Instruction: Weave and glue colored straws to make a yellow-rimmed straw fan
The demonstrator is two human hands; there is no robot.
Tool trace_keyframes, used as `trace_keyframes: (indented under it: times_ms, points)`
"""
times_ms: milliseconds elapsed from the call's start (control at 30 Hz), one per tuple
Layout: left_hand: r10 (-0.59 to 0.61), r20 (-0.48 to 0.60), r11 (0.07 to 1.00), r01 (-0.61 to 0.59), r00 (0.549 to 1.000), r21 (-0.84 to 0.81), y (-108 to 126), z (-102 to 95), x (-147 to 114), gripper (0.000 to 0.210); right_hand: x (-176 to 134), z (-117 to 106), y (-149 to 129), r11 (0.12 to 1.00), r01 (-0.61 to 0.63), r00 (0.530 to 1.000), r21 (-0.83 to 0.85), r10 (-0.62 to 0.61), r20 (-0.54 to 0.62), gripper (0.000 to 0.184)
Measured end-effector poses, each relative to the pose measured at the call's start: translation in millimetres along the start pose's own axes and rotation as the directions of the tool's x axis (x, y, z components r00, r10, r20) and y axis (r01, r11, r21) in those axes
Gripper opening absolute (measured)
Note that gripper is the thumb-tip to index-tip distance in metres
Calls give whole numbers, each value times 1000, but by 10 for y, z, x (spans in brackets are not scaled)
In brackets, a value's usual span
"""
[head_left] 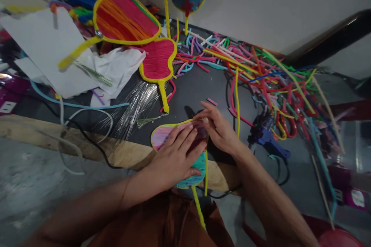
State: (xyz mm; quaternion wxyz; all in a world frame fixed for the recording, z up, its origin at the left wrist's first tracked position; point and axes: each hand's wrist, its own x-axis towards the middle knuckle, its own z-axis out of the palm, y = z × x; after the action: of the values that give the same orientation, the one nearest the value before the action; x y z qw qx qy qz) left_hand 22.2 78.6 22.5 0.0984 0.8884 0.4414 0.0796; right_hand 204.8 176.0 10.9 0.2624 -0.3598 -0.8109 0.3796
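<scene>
A fan-shaped piece (158,136) covered in pink, lilac and teal pipe cleaners lies at the table's front edge, its yellow handle (198,206) pointing toward my body. My left hand (178,158) rests flat across it with fingers stretched out, hiding its middle. At the far right rim, my right hand (218,127) has thumb and fingertips close together on the yellow edging. A loose yellow pipe cleaner (206,173) hangs down from that side. Exactly how the fingertips grip the edging is partly hidden.
Finished-looking fans, one pink (158,60) and one orange-red (127,17), lie beyond my hands. A blue glue gun (268,139) stands at right near a heap of coloured pipe cleaners (220,54). White paper (58,50), silvery wire strands (136,104) and a black cable (89,142) lie left.
</scene>
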Motion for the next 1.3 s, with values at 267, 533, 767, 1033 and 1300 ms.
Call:
trace_keyframes:
  times_ms: [267, 533, 767, 1033, 1300]
  points:
    - [-10, -10, 1000, 10, 1000, -22, 4, 9, 1, 77, 2, 8, 22, 996, 40, 999, -79, -38, 23, 47]
    - [-43, 77, 999, 43, 996, -5, 43, -24, 8, 73, 129, 28, -181, 987, 94, 984, -127, -74, 160, 52]
    - [-56, 61, 998, 56, 997, 4, 53, -16, 23, 77, 182, 56, -194, 967, 130, 977, -219, -87, 196, 57]
    - [-40, 55, 999, 41, 998, -13, 38, -5, 23, 77, 126, -46, -114, 960, 106, 985, -260, -66, 157, 59]
    - [-28, 65, 999, 30, 997, -19, 22, -15, 14, 77, 2, -163, -27, 942, 101, 993, -321, -78, 85, 61]
